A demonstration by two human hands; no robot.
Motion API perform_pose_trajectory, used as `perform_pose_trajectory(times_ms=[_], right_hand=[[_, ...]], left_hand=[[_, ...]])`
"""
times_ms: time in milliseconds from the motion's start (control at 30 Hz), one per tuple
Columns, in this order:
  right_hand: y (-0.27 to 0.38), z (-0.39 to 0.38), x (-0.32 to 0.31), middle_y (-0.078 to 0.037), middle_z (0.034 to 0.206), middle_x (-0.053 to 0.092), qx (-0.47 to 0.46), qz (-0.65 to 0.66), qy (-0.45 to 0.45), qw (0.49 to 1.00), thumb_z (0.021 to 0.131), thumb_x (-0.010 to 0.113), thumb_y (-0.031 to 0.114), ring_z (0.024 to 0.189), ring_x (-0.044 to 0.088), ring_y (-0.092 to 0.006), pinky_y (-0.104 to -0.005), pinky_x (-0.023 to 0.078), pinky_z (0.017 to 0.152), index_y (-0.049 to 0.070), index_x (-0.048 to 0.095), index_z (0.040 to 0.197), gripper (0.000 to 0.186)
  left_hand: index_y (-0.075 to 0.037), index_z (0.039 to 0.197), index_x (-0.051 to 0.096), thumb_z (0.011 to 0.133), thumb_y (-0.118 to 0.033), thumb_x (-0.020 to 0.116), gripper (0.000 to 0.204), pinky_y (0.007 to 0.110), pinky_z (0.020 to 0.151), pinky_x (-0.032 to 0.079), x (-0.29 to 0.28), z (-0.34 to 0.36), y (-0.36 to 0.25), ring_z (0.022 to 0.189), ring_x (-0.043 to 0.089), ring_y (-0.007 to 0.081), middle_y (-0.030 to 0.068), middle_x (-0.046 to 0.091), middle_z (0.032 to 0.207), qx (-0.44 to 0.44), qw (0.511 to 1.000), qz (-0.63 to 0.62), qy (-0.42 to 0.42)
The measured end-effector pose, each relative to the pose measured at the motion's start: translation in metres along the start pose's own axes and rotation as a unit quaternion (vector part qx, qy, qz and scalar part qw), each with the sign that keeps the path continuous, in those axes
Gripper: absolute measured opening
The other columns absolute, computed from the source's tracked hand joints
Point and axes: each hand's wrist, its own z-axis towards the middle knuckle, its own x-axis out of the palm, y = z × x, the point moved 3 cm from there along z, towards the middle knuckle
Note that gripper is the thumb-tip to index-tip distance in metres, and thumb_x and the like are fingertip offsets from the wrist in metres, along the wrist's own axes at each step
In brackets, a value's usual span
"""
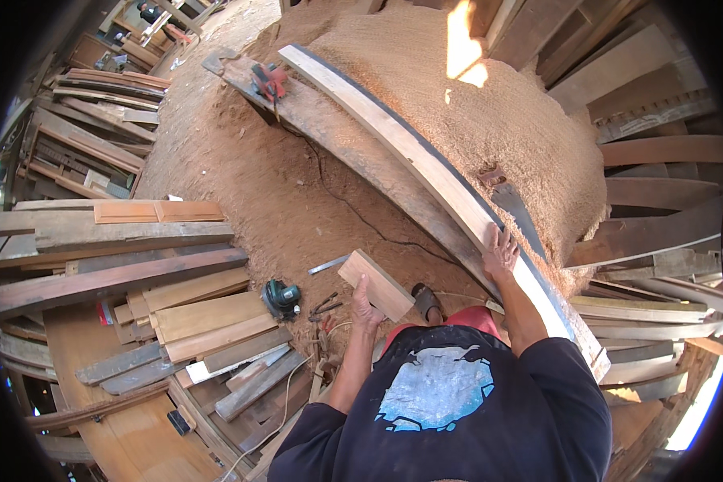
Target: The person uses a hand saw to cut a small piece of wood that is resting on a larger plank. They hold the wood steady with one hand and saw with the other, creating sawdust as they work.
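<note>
Long plank (430, 169) lies on desk (353, 153), work apparently midway; left hand (365, 307) grip closed round short board (381, 283), right hand (500, 252) grip open, resting on plank.

Short rectangular wooden board (381, 291): light tan
Long narrow wooden beam (394, 133): pale cream
Short-sleeved cloth shirt (438, 390): black, grey-and-turquoise printed patch

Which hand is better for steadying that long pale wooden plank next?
Probably the right hand: it rests on the long pale wooden plank, while the left hand holds a short, light-brown rectangular wood piece.
</note>
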Motion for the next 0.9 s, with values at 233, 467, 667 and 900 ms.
perform_pose_trajectory(times_ms=[233,467,667,900], right_hand=[[-0.003,0.005,0.0,-0.023,0.168,0.015,0.022,0.027,0.011,0.999,0.082,0.073,0.026,0.15,0.026,-0.0483,-0.058,0.024,0.122,0.021,0.012,0.166,0.104],[-0.011,0.04,-0.039,-0.027,0.164,0.023,-0.02,0.022,0.022,0.999,0.076,0.082,0.06,0.146,0.032,-0.0534,-0.0621,0.026,0.12,0.02,0.012,0.166,0.121],[0.007,0.069,-0.016,-0.033,0.158,0.028,-0.064,-0.007,0.076,0.995,0.069,0.089,0.057,0.141,0.039,-0.0563,-0.064,0.035,0.114,0.02,0.0,0.167,0.137],[-0.002,0.069,0.002,-0.036,0.152,0.031,-0.081,-0.009,0.009,0.997,0.07,0.091,0.042,0.133,0.043,-0.0579,-0.0638,0.039,0.109,0.018,0.008,0.166,0.129]], left_hand=[[-0.011,0.134,0.057,0.098,-0.036,0.068,0.044,0.051,0.098,0.053,0.013,-0.003,0.003,0.111,0.065,0.0282,0.009,0.067,0.121,-0.014,1.0,0.024,0.012],[-0.012,0.133,0.058,0.097,-0.036,0.07,0.045,0.051,0.098,0.052,-0.008,0.002,-0.004,0.111,0.065,0.0279,0.0077,0.067,0.119,-0.03,0.999,0.005,0.017],[-0.013,0.135,0.057,0.094,-0.033,0.074,0.049,0.054,0.106,0.048,0.003,-0.017,-0.004,0.118,0.062,0.029,0.0076,0.067,0.124,-0.002,1.0,0.011,-0.018],[-0.013,0.138,0.054,0.09,-0.023,0.074,0.052,0.052,0.114,0.042,0.069,-0.021,0.008,0.125,0.059,0.0291,0.008,0.064,0.13,-0.001,0.999,-0.019,0.035]])
